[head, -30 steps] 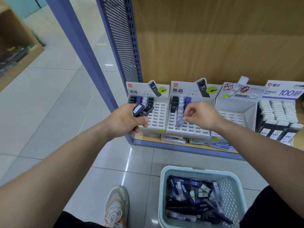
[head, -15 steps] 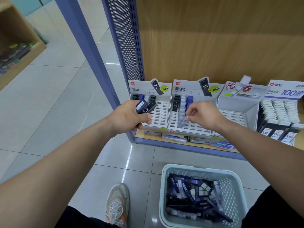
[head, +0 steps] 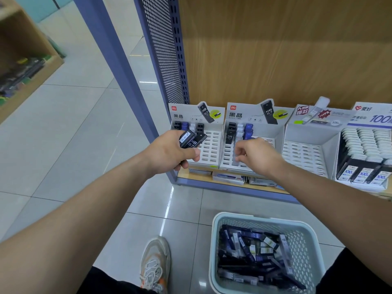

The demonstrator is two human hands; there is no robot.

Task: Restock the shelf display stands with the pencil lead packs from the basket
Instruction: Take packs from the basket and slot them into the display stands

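Pale glossy floor tiles run under a low wood-backed shelf (head: 275, 60), and your work sits right at its front edge. Your left hand (head: 169, 153) is curled closed around two slim black pencil lead packs (head: 192, 140), their long axes fanning up and to the right, one showing a white barcode label, the other an HB 0.7 print. Your right hand (head: 256, 155) is pinched over the middle of the second white slotted cardboard display stand (head: 246, 143); whether those fingertips hold a pack I cannot tell. The held packs hang just in front of the first white slotted display stand (head: 203, 145), so your left hand is the nearer one to its open slots, which lie just right of and beyond the knuckles. You have four stands along the shelf: these two partly filled at the top rows, a third (head: 305, 153) whose slots show bare, and a fourth (head: 369, 153) well stocked. Below, near your one visible grey and orange shoe (head: 156, 266), the light blue perforated plastic basket (head: 305, 234) holds a loose heap of dark packs, too jumbled to count.
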